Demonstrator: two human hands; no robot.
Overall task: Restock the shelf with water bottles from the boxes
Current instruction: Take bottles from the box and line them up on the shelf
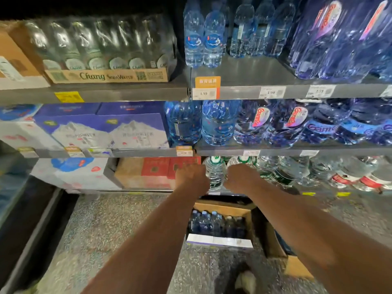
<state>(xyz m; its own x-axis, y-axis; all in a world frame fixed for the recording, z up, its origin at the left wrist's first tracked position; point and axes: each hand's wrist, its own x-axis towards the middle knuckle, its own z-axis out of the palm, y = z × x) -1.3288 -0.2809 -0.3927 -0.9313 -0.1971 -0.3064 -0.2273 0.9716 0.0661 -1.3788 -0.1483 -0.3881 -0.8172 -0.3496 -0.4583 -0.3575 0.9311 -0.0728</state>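
Both arms outstretched, left hand and right hand curled, close together

Glossy clear plastic bottle, matt cardboard box, speckled floor

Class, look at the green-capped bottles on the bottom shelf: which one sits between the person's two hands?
The leftmost green-capped bottle, at the row's end beside the red cartons. The left hand and right hand flank it; the other bottles stand further right.

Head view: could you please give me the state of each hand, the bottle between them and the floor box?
Left hand: against the bottle's left side, grip hidden.
Right hand: against the bottle's right side, grip hidden.
Bottle: upright, capped, at the bottom shelf's front edge.
Box: open on the floor, bottles inside.
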